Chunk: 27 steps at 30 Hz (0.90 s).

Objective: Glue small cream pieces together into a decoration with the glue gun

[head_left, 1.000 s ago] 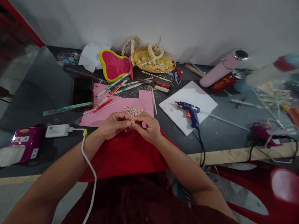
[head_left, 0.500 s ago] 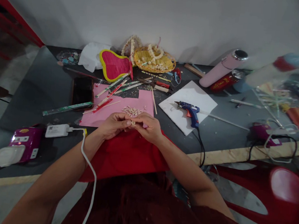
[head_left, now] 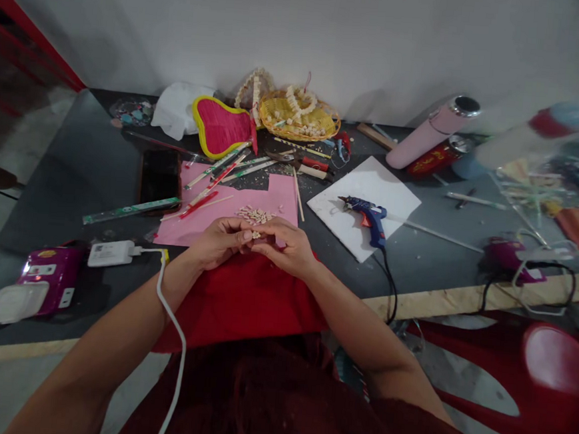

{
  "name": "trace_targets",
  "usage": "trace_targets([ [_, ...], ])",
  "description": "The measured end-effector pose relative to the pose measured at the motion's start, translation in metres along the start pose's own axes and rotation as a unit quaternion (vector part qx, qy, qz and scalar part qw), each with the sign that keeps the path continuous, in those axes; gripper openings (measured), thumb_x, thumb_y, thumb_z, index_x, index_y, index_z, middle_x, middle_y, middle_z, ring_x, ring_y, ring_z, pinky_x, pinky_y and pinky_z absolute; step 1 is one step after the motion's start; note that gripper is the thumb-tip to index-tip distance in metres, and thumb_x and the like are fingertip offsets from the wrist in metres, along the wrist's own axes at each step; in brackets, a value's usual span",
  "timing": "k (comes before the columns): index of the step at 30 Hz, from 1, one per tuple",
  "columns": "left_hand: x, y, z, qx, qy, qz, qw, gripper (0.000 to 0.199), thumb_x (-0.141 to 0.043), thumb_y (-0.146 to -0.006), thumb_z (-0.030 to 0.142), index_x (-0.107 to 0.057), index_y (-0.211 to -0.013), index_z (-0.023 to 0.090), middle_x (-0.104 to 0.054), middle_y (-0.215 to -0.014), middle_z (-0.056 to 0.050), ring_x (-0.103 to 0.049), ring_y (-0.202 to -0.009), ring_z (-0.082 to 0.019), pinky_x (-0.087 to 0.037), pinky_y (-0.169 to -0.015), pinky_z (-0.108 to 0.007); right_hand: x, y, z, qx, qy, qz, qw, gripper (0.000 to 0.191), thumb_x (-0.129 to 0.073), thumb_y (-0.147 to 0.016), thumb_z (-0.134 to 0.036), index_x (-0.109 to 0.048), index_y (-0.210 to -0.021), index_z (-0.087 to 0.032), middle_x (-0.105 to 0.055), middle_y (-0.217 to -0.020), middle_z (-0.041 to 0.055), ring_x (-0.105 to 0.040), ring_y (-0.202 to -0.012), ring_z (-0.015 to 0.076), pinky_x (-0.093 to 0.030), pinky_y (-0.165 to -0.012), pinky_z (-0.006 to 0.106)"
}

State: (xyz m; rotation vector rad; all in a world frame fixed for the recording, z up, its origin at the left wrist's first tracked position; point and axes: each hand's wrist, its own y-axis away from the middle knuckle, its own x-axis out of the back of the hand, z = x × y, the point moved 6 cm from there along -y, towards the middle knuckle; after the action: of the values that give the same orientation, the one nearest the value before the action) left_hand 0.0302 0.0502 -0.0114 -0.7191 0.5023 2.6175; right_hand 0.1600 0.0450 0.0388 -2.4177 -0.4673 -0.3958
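Both hands meet over the near edge of a pink sheet (head_left: pixel 230 206). My left hand (head_left: pixel 221 242) pinches a small cluster of pale wooden pieces (head_left: pixel 256 235) between thumb and fingers. From the other side, the curled fingers of my right hand (head_left: pixel 286 245) touch the same cluster, its thumb a little below. Just beyond the fingers lies a pile of short pale wooden pieces (head_left: pixel 255 214). A red cloth (head_left: pixel 253 301) spreads beneath the wrists.
A blue glue gun (head_left: pixel 370 216) rests on a white board (head_left: pixel 335 200) at the right. Behind are a yellow basket (head_left: pixel 278 109), pliers and wrapped sticks. A phone (head_left: pixel 159 179) and white cable (head_left: pixel 179 342) are left; a pink flask (head_left: pixel 429 134) stands back right.
The right thumb has dropped slightly away from the cluster, which now shows more openly between the hands. The cluster has shifted a little up and left.
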Motion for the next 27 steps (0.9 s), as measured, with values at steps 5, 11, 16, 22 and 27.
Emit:
trace_targets([
  [5,-0.002,0.001,0.0,0.024,-0.006,-0.005,1.0,0.026,-0.082,-0.059,0.028,-0.07,-0.073,0.01,-0.064,-0.059,-0.002,-0.057,-0.052,-0.007,-0.045,-0.05,-0.017,0.001,0.002,0.003,0.007,-0.018,-0.006,1.0,0.022,-0.056,-0.087,-0.023,-0.065,-0.107,-0.023,-0.068,-0.089,0.0046,-0.063,-0.084,0.012,-0.052,-0.076,0.028],
  [11,-0.001,0.002,-0.001,0.029,-0.022,-0.009,0.999,0.025,-0.082,-0.058,0.028,-0.07,-0.071,0.011,-0.063,-0.057,-0.002,-0.056,-0.052,-0.008,-0.044,-0.05,-0.017,-0.002,0.004,0.008,-0.012,-0.039,0.004,0.999,0.018,-0.057,-0.086,-0.025,-0.067,-0.101,-0.023,-0.068,-0.086,0.0037,-0.064,-0.081,0.0114,-0.052,-0.073,0.027],
  [16,-0.002,0.002,0.0,0.029,-0.033,-0.007,0.999,0.028,-0.082,-0.057,0.031,-0.068,-0.067,0.01,-0.061,-0.055,-0.001,-0.054,-0.05,-0.007,-0.042,-0.049,-0.017,-0.004,0.004,0.008,-0.016,-0.066,0.01,0.998,0.016,-0.058,-0.086,-0.024,-0.068,-0.098,-0.022,-0.068,-0.083,0.0032,-0.063,-0.078,0.011,-0.052,-0.071,0.026],
  [22,-0.002,0.003,-0.001,0.034,-0.04,0.001,0.999,0.031,-0.084,-0.054,0.033,-0.067,-0.065,0.009,-0.06,-0.052,-0.001,-0.053,-0.048,-0.007,-0.041,-0.048,-0.017,-0.006,0.004,0.01,-0.031,-0.069,0.01,0.997,0.013,-0.059,-0.085,-0.026,-0.068,-0.094,-0.022,-0.067,-0.081,0.0027,-0.063,-0.075,0.0108,-0.051,-0.07,0.025],
  [27,-0.001,0.002,-0.001,0.034,-0.032,-0.002,0.999,0.03,-0.083,-0.056,0.032,-0.066,-0.065,0.009,-0.06,-0.053,-0.001,-0.053,-0.048,-0.006,-0.041,-0.048,-0.017,-0.006,0.004,0.009,-0.025,-0.082,0.015,0.996,0.012,-0.06,-0.085,-0.024,-0.068,-0.093,-0.021,-0.068,-0.081,0.003,-0.063,-0.075,0.0108,-0.051,-0.07,0.025],
])
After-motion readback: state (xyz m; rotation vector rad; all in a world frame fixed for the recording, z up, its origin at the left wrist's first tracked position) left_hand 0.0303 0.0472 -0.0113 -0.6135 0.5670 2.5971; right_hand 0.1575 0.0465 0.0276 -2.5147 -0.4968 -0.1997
